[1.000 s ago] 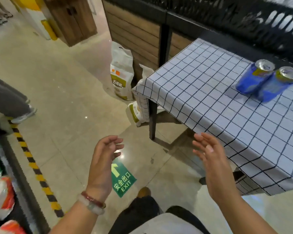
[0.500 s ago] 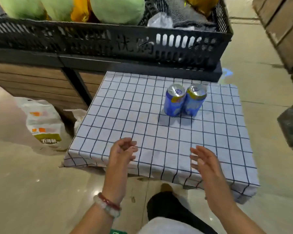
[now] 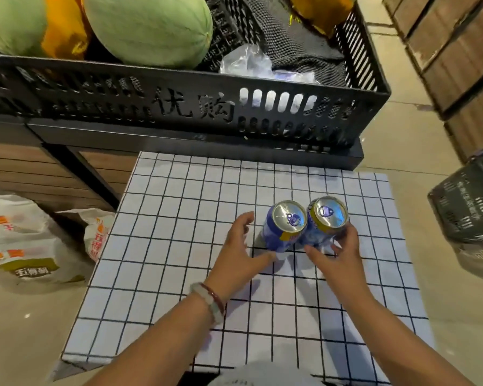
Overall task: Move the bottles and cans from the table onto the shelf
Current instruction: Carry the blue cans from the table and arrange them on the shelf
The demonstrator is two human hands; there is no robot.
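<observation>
Two blue cans with silver tops stand upright and touching on the checked tablecloth of the table (image 3: 179,274). My left hand (image 3: 239,254) is spread open just left of the left can (image 3: 286,228). Its thumb lies near the can's base and its fingers are apart from the can's side. My right hand (image 3: 339,256) curls round the right can (image 3: 326,218), fingers on its right side and thumb at its lower front. No bottles and no shelf are in view.
A black plastic crate (image 3: 179,107) holding green melons (image 3: 148,26) sits right behind the table on a wooden stand. Printed sacks (image 3: 20,246) lie on the floor to the left. A dark basket (image 3: 469,207) stands on the floor to the right.
Both hands have reached forward from the table's near edge to the two cans. The right hand has closed round the right can; the left has arrived beside the left can.
</observation>
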